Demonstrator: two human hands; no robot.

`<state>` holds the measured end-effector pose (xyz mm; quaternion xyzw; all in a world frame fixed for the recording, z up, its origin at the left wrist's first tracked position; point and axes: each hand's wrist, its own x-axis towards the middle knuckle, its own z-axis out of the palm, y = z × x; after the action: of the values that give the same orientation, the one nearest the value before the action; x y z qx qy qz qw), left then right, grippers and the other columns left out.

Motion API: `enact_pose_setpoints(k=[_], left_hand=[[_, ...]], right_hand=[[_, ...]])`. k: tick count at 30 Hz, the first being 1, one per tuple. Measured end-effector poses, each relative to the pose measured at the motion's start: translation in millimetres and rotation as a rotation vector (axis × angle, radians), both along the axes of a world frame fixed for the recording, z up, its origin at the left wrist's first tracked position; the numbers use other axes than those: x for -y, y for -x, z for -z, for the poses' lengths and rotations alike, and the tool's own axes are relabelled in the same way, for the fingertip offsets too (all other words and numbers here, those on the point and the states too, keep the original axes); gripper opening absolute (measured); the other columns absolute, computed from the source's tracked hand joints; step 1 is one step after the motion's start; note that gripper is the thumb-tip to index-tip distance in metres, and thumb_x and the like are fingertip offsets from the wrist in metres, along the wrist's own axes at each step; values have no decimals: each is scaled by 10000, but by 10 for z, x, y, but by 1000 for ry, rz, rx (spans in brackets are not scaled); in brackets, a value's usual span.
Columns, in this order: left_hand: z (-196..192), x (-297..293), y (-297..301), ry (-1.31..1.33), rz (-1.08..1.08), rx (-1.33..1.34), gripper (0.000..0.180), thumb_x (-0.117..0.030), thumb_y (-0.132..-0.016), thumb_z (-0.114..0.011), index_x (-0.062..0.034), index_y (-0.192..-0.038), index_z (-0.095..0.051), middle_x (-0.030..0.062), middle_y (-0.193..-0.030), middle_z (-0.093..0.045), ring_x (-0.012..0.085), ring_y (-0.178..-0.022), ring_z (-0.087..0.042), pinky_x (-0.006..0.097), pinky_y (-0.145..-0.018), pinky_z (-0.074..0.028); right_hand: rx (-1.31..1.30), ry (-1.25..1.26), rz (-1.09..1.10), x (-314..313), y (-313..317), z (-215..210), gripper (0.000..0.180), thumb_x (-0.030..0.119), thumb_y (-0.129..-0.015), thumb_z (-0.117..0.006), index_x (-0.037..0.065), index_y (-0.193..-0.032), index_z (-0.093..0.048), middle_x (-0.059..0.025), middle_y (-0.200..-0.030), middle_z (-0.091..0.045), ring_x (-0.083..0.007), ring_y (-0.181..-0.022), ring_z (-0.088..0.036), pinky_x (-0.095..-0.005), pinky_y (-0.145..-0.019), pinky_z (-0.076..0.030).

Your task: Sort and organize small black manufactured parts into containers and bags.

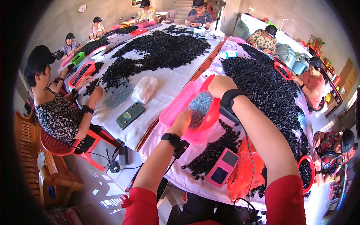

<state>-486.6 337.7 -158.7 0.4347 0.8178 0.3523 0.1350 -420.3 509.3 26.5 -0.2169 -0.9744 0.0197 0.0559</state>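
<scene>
While a pink two-panelled device [222, 167] and a red plastic bag [245, 176] lie toward the near edge of the worktop [193, 152], a small black pile [213, 152] sits just beside them and a broad black heap [258, 86] spreads rightward. Near the left edge, the red basket [214, 112] lies between the left hand [182, 122] and the right hand [223, 87], fingertips hidden, so I can't say whether either grasps anything. Glossy, overlapping a pink basket [176, 101], it holds clear bluish pieces [200, 103].
</scene>
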Motion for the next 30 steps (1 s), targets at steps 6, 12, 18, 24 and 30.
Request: enact_pose_setpoints(k=[6,12,18,24,30], left_hand=[[-54,17,-156,-559,-95,501,426,-308,-990,-478,94,-912,-597,20,-691,-483,153,-680,-462,390,-621,-396],[163,43,-45,-531,-133,505,275,-278,-940,-585,-5,-911,-571,39,-728,-484,172,-682,-486,373,-605,-389],[-95,-12,-178,-383,-309,622,308,-258,-943,-588,41,-1021,-598,51,-787,-552,171,-740,-526,358,-671,-440],[-48,25,-227,-300,-356,358,428,-246,-933,-607,73,-1216,-567,153,-1079,-663,219,-964,-633,338,-798,-492],[-437,80,-445,-495,-354,753,492,-300,-941,-624,29,-1291,-517,165,-1215,-620,268,-1050,-643,407,-883,-514]], right_hand=[[-22,-116,5,277,72,-190,280,173,-830,-545,17,-943,-748,-223,-992,-714,-362,-975,-689,-434,-872,-534],[-145,-314,-97,481,10,-264,252,139,-819,-548,-4,-882,-745,-234,-931,-711,-367,-885,-689,-404,-814,-555],[-244,-412,-97,543,-149,-242,263,114,-819,-563,-100,-889,-699,-312,-936,-636,-348,-758,-709,-388,-658,-590],[-339,-347,-145,497,-366,-354,253,80,-843,-528,-135,-962,-590,-287,-915,-622,-371,-732,-704,-422,-648,-589],[-550,-181,-27,218,-754,-473,226,91,-820,-498,-74,-947,-584,-265,-923,-631,-451,-837,-663,-508,-783,-542]])
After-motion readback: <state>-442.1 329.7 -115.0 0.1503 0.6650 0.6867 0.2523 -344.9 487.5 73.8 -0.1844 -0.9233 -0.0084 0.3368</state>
